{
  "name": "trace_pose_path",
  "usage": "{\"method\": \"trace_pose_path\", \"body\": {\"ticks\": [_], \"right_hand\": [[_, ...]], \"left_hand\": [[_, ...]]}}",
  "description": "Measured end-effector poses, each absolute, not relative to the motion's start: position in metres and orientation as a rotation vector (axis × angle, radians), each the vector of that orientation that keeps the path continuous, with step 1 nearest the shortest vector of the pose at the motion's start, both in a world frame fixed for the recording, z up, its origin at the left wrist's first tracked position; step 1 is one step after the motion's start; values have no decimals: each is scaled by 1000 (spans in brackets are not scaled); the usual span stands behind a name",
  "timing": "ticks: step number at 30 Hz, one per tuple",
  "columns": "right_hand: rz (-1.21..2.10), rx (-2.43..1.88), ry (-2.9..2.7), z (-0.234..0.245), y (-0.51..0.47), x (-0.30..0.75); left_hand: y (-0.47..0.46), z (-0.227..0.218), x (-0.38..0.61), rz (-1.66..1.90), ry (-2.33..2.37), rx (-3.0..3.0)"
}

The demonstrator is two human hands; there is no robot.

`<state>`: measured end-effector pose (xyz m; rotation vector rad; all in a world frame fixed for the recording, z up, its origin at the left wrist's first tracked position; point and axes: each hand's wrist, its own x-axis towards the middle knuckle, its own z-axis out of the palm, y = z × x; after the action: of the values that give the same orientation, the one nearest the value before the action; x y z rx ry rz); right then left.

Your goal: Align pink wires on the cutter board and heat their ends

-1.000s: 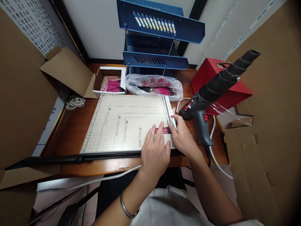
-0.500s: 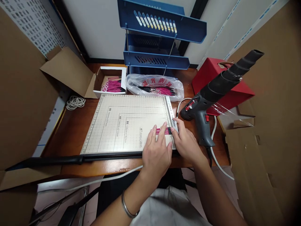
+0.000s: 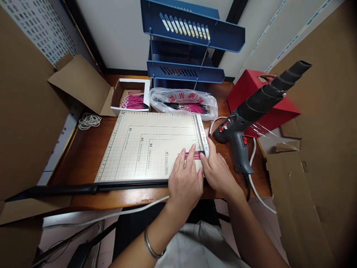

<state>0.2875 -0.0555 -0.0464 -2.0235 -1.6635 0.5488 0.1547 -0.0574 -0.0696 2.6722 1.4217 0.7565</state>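
Observation:
A small row of magenta wires with black ends (image 3: 192, 155) lies side by side on the paper cutter (image 3: 139, 156), near its right edge. My left hand (image 3: 185, 184) rests on the wires with its fingers stretched out and spread, covering part of them. Beside it, my right hand (image 3: 220, 169) touches the black ends at the cutter's white ruler strip (image 3: 202, 134). Its thumb and index finger are extended and apart; the other fingers are partly hidden. The cutter's black handle (image 3: 67, 190) lies low along the near edge.
Behind the cutter are a white-edged box (image 3: 115, 96) of magenta wires and a plastic bag (image 3: 158, 100) with more. A grey heat gun (image 3: 241, 149) stands at right, before a red box (image 3: 245, 85). Blue trays (image 3: 186, 70) rise behind; a coiled white cord (image 3: 89, 121) lies left.
My right hand has shifted slightly left against the black wire ends, covering more of them. My left hand stays nearly in place on the wires.

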Motion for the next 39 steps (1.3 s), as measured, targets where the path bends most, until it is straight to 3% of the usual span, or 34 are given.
{"method": "trace_pose_path", "body": {"ticks": [25, 32, 39], "right_hand": [[397, -2244, -1605, -36, -36, 283], [603, -1970, -1575, -41, -52, 296], [612, -1992, -1624, -42, -57, 293]], "left_hand": [[-57, -69, 154, 726, 1427, 2634], [-57, -68, 154, 713, 1414, 2617], [-56, -68, 154, 727, 1415, 2638]]}}
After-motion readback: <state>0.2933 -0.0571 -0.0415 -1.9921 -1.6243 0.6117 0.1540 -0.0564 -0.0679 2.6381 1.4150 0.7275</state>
